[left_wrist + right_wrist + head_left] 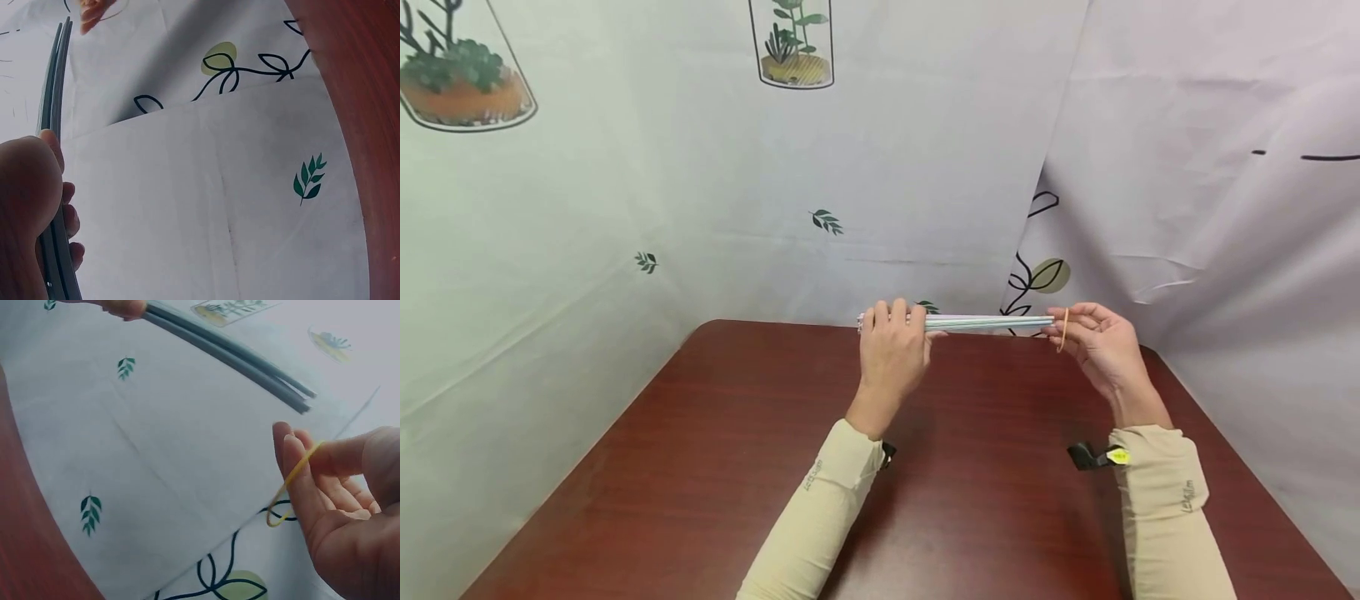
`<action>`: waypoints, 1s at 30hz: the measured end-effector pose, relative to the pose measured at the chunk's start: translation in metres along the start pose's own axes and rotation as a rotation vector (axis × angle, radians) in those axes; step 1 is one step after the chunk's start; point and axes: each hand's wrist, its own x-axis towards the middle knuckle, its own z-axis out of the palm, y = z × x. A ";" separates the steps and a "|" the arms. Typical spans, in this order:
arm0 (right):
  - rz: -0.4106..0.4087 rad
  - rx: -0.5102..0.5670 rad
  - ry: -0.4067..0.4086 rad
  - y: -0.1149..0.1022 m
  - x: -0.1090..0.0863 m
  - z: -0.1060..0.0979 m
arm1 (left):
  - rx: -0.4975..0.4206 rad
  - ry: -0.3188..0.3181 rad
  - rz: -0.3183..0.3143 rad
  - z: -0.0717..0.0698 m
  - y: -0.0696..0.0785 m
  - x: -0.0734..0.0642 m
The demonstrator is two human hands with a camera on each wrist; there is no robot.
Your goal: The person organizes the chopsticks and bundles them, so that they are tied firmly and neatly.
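Observation:
A bundle of slim pale grey chopsticks (988, 322) is held level above the far edge of the table. My left hand (892, 346) grips it near its left end, fingers wrapped over the top; the left wrist view shows the fingertips coming round the chopsticks (56, 94). At the free right end, my right hand (1107, 350) holds a thin yellow-orange rubber band (1063, 332) at its fingertips. Seen from the right wrist, the rubber band (290, 478) loops over the bunched fingers and thumb, just short of the chopstick tips (306, 403).
Below both hands spreads a dark red-brown wooden table (700, 483). White fabric (925, 167) printed with leaves and potted plants hangs behind it and at both sides. A black strap piece (1090, 456) with a yellow tag sits at the right cuff.

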 end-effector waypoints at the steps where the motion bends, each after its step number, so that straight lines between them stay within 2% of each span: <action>1: -0.013 -0.010 -0.008 -0.001 -0.001 -0.001 | -0.002 0.001 0.002 0.000 0.000 0.000; 12: -0.074 -0.123 -0.115 -0.005 -0.004 0.002 | 0.001 0.000 0.022 0.000 0.003 0.000; 16: -0.096 -0.229 -0.136 -0.005 -0.004 0.006 | -0.015 -0.001 0.030 0.001 0.005 0.000; 19: -0.097 -0.376 -0.132 -0.005 -0.004 0.009 | -0.034 -0.004 0.052 0.000 0.007 0.001; 25: -0.115 -0.768 -0.113 -0.015 -0.013 0.025 | -0.040 -0.039 0.077 -0.002 0.012 0.001; 30: -0.205 -1.068 -0.105 -0.015 -0.018 0.037 | -0.041 -0.049 0.095 -0.004 0.015 0.000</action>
